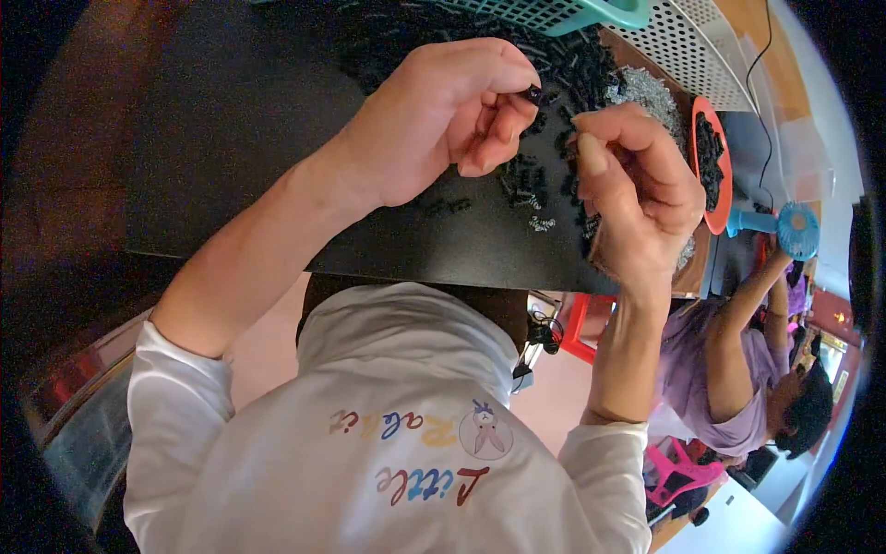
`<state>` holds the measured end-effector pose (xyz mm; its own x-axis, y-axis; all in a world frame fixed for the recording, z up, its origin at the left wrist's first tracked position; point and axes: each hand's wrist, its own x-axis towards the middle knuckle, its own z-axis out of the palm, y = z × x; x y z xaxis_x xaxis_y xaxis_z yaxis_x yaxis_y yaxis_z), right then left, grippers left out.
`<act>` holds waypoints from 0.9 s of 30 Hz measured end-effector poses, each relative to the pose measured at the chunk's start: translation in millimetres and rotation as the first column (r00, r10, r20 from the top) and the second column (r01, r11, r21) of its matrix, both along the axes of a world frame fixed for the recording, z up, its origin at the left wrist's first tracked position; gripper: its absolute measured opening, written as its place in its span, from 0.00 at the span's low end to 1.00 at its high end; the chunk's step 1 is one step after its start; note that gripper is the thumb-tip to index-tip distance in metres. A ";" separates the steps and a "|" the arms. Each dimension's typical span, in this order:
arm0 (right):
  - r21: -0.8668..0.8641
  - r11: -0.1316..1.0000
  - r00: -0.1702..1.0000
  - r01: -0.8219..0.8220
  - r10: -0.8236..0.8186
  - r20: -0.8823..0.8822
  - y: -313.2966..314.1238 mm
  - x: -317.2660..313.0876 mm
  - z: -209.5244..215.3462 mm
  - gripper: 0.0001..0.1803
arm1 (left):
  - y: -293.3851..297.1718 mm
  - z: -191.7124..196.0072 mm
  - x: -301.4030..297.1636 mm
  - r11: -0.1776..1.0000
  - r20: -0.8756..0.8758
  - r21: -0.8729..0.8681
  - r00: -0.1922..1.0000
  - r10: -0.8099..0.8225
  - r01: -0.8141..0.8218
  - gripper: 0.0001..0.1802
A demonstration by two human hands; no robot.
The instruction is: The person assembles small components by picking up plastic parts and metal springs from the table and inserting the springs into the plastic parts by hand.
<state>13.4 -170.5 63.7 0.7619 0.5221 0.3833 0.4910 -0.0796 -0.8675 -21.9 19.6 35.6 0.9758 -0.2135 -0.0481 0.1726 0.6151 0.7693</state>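
Observation:
Above the dark table, my left hand (452, 115) pinches a small black piece (532, 94) between thumb and fingertips. Its exact kind is too small to make out. To its right, my right hand (641, 180) is closed in a pinch, thumb against forefinger; whatever may be between the tips is not visible. Beyond both hands spreads a heap of small black pieces (554, 60). A pile of small shiny silvery pieces (646, 90) lies past my right hand, on a brown tray (703, 254). A few loose silvery bits (542, 223) lie on the table between my hands.
A teal basket (600, 14) and a white perforated basket (706, 55) stand at the far side. An orange dish (725, 175) of black pieces is at the right, near a blue handheld fan (796, 229). A co-worker in a purple shirt (701, 369) sits at the right.

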 end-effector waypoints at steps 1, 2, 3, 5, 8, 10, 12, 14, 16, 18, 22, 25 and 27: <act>0.001 1.000 1.000 0.002 -0.002 -0.002 0.6 -1.3 0.8 0.06 | -0.1 -0.4 -0.2 1.000 0.007 0.008 1.000 -0.003 0.003 0.12; 0.030 1.000 0.999 -0.001 0.002 -0.048 1.8 -4.2 2.8 0.06 | -0.4 -0.7 -0.4 1.000 0.007 0.008 1.000 -0.006 0.006 0.12; 0.059 0.998 0.995 -0.002 0.008 -0.095 1.9 -6.7 4.1 0.07 | -0.7 -1.2 -0.8 1.000 0.009 0.019 1.000 -0.005 0.004 0.12; 0.032 0.999 1.000 0.019 -0.018 -0.020 -0.3 -9.0 3.6 0.07 | -1.4 0.0 -2.2 0.999 0.012 0.032 1.000 -0.006 0.006 0.13; 0.019 0.999 0.995 0.048 -0.049 0.091 -4.1 -14.0 0.8 0.08 | -3.5 3.9 -6.3 0.988 0.050 0.155 0.999 -0.007 -0.001 0.13; 0.049 0.995 0.992 0.081 -0.086 0.093 -3.3 -19.5 1.6 0.08 | -4.1 3.4 -7.9 0.984 0.049 0.177 0.998 -0.027 0.018 0.13; 0.047 0.994 0.985 0.095 -0.100 0.139 -4.1 -20.0 -2.7 0.09 | -5.1 2.0 -9.5 0.978 0.059 0.208 0.998 -0.027 0.014 0.12; 0.044 0.993 0.976 0.110 -0.116 0.184 -4.7 -20.4 -5.2 0.09 | -5.9 1.4 -10.3 0.971 0.068 0.237 0.997 -0.028 0.011 0.12; 0.036 0.995 0.960 0.096 -0.102 0.259 -5.0 -21.0 -5.8 0.09 | -6.4 1.3 -10.6 0.974 0.070 0.228 0.997 -0.027 0.011 0.12; 0.031 0.996 0.961 0.088 -0.093 0.261 -5.0 -21.5 -8.1 0.10 | -5.6 0.7 -10.3 0.971 0.069 0.237 0.996 -0.052 0.034 0.12; 0.005 0.995 0.943 0.099 -0.095 0.319 -5.5 -21.2 -8.5 0.10 | -7.4 0.1 -9.7 0.963 0.058 0.257 0.994 -0.096 0.078 0.12; -0.016 0.995 0.915 0.103 -0.088 0.395 -3.8 -19.2 -11.9 0.11 | -5.1 -2.6 -10.2 0.961 0.066 0.265 0.993 -0.102 0.081 0.11; -0.051 0.992 0.898 0.118 -0.084 0.432 -6.7 -18.7 -11.9 0.11 | -5.7 -2.1 -9.9 0.961 0.070 0.262 0.991 -0.111 0.089 0.11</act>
<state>-5.2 -177.2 51.8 0.5828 0.4905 0.6478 0.7995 -0.2039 -0.5649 -31.8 13.9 33.5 0.9530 -0.3011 -0.0338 0.1516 0.3772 0.9137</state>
